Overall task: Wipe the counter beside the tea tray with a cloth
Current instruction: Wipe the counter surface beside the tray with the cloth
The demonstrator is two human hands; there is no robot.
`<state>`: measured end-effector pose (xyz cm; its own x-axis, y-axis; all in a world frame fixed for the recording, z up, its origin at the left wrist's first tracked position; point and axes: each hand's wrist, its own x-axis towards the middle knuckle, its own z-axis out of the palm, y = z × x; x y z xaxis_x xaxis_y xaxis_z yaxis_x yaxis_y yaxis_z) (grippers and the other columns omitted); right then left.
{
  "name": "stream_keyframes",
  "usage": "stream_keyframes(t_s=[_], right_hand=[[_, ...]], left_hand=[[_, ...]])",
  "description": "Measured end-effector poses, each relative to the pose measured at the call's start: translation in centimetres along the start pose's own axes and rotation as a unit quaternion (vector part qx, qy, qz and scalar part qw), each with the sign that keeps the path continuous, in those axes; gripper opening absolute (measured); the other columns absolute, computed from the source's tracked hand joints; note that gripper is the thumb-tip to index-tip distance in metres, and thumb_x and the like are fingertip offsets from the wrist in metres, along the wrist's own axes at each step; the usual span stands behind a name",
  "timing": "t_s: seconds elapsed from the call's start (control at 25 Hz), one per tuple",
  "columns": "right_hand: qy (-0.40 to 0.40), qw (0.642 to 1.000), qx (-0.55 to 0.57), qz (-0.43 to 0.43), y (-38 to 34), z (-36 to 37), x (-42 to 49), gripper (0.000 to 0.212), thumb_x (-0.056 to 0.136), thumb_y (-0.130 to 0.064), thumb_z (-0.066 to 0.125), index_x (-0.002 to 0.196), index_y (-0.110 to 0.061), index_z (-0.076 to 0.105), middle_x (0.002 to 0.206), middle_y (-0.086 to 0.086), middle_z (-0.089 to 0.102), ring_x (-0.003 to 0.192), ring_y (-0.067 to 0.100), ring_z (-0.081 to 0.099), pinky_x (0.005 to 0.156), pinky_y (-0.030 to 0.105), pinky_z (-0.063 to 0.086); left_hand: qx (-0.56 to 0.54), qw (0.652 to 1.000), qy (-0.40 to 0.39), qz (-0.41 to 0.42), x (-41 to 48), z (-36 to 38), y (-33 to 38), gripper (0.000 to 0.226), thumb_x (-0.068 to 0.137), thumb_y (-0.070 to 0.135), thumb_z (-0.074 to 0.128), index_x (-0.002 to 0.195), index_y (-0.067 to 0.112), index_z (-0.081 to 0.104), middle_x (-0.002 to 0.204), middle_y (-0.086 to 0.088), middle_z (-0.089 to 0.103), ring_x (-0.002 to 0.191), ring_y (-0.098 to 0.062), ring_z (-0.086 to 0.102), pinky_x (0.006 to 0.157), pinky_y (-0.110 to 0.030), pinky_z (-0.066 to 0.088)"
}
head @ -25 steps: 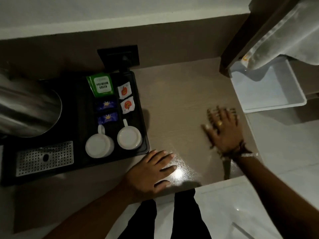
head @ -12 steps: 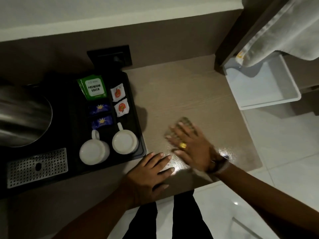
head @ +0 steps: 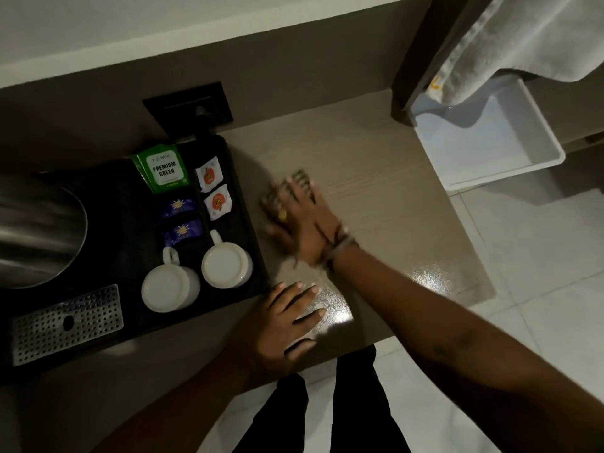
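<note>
Right hand (head: 304, 223) flat on cloth (head: 294, 188), palm pressing it to table (head: 376, 178) just beside tray (head: 248, 204); grip on cloth is press, fingers spread, not clenched. Cloth mostly hidden under hand, blurred. Left hand (head: 281, 325) empty, fingers spread flat, bracing at table's front edge near tray corner. Step in hand, likely: wiping strip along tray. Do well: keep palm flat, even pressure, overlap passes, stop short of tray wall so cups (head: 225, 264) don't jolt; cover glossy patch near front too.
</note>
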<state>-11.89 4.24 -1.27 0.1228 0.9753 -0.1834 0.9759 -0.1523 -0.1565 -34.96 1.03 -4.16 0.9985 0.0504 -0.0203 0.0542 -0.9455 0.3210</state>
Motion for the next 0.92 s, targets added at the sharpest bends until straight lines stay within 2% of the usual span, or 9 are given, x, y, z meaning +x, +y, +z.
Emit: stream_keyframes(t_s=[0.12, 0.28, 0.4, 0.48, 0.56, 0.64, 0.72, 0.84, 0.92], right_hand=[[0.004, 0.998, 0.006, -0.063, 2.3, 1.6, -10.1, 0.059, 0.103, -0.06, 0.027, 0.158, -0.039, 0.032, 0.17, -0.001, 0.025, 0.159, 0.028, 0.017, 0.126, 0.056, 0.012], [0.061, 0.974, 0.021, 0.217, 12.4, -0.2, -13.8, 0.067, 0.098, -0.062, 0.019, 0.158, -0.036, 0.032, 0.169, 0.004, 0.029, 0.156, 0.034, 0.024, 0.124, 0.058, 0.016], [0.098, 0.924, 0.08, 0.36, 10.7, -0.9, -10.0, 0.077, 0.093, -0.067, 0.013, 0.159, -0.033, 0.033, 0.171, 0.006, 0.022, 0.158, 0.036, 0.015, 0.125, 0.061, 0.008], [0.089, 0.942, 0.08, 0.313, 5.6, 0.4, -8.4, 0.074, 0.095, -0.067, 0.017, 0.159, -0.034, 0.033, 0.171, 0.007, 0.022, 0.158, 0.037, 0.016, 0.124, 0.063, 0.008], [0.062, 0.985, 0.035, 0.157, -0.4, 2.8, -9.8, 0.066, 0.101, -0.064, 0.023, 0.159, -0.036, 0.031, 0.171, 0.005, 0.022, 0.158, 0.034, 0.018, 0.122, 0.065, 0.015], [0.017, 0.999, 0.017, 0.036, -3.7, 4.9, -14.1, 0.063, 0.102, -0.064, 0.025, 0.16, -0.04, 0.026, 0.173, -0.001, 0.016, 0.159, 0.029, 0.014, 0.122, 0.063, 0.017], [0.008, 0.999, 0.019, 0.028, -2.2, 4.9, -18.2, 0.064, 0.1, -0.068, 0.027, 0.159, -0.043, 0.028, 0.173, -0.003, 0.017, 0.159, 0.027, 0.017, 0.12, 0.061, 0.021], [0.06, 0.973, 0.012, 0.223, 5.5, 2.6, -18.1, 0.071, 0.097, -0.072, 0.022, 0.156, -0.036, 0.038, 0.168, 0.007, 0.031, 0.152, 0.038, 0.03, 0.119, 0.063, 0.024], [0.077, 0.92, 0.069, 0.378, 8.6, 0.4, -14.0, 0.077, 0.095, -0.074, 0.018, 0.16, -0.033, 0.028, 0.171, 0.01, 0.02, 0.157, 0.039, 0.017, 0.123, 0.065, 0.011]], left_hand=[[-0.01, 1.0, -0.002, -0.013, 0.1, -0.7, 0.2, 0.052, 0.099, 0.05, 0.055, 0.144, 0.024, 0.062, 0.161, -0.01, 0.044, 0.147, -0.035, 0.04, 0.122, -0.051, 0.028], [-0.035, 0.999, -0.007, -0.019, -0.2, -1.5, 0.4, 0.051, 0.098, 0.049, 0.057, 0.143, 0.026, 0.063, 0.167, -0.007, 0.036, 0.152, -0.031, 0.034, 0.123, -0.049, 0.029], [-0.04, 0.998, -0.023, 0.038, -2.0, -2.4, -1.7, 0.055, 0.091, 0.045, 0.065, 0.141, 0.022, 0.064, 0.165, -0.013, 0.038, 0.151, -0.034, 0.036, 0.121, -0.051, 0.03], [-0.007, 0.995, -0.045, 0.091, -3.6, -2.7, -2.9, 0.06, 0.091, 0.045, 0.066, 0.145, 0.02, 0.058, 0.163, -0.017, 0.039, 0.149, -0.038, 0.038, 0.12, -0.053, 0.03], [0.016, 0.994, -0.049, 0.098, -4.6, -2.7, -2.9, 0.063, 0.092, 0.046, 0.067, 0.148, 0.019, 0.055, 0.163, -0.019, 0.039, 0.148, -0.04, 0.038, 0.119, -0.055, 0.028], [0.031, 0.993, -0.051, 0.098, -4.8, -2.3, -2.7, 0.066, 0.092, 0.047, 0.067, 0.15, 0.019, 0.054, 0.163, -0.019, 0.039, 0.149, -0.04, 0.038, 0.12, -0.056, 0.025], [0.045, 0.992, -0.051, 0.102, -4.9, -2.1, -2.7, 0.068, 0.093, 0.049, 0.065, 0.152, 0.02, 0.051, 0.164, -0.018, 0.038, 0.15, -0.04, 0.037, 0.121, -0.055, 0.023], [0.049, 0.993, -0.047, 0.098, -4.8, -2.1, -3.0, 0.068, 0.092, 0.052, 0.062, 0.152, 0.023, 0.048, 0.165, -0.016, 0.036, 0.151, -0.037, 0.035, 0.122, -0.053, 0.022], [0.033, 0.994, -0.047, 0.094, -4.8, -1.9, -3.0, 0.068, 0.092, 0.052, 0.062, 0.152, 0.023, 0.049, 0.165, -0.015, 0.036, 0.152, -0.036, 0.033, 0.123, -0.052, 0.021]])
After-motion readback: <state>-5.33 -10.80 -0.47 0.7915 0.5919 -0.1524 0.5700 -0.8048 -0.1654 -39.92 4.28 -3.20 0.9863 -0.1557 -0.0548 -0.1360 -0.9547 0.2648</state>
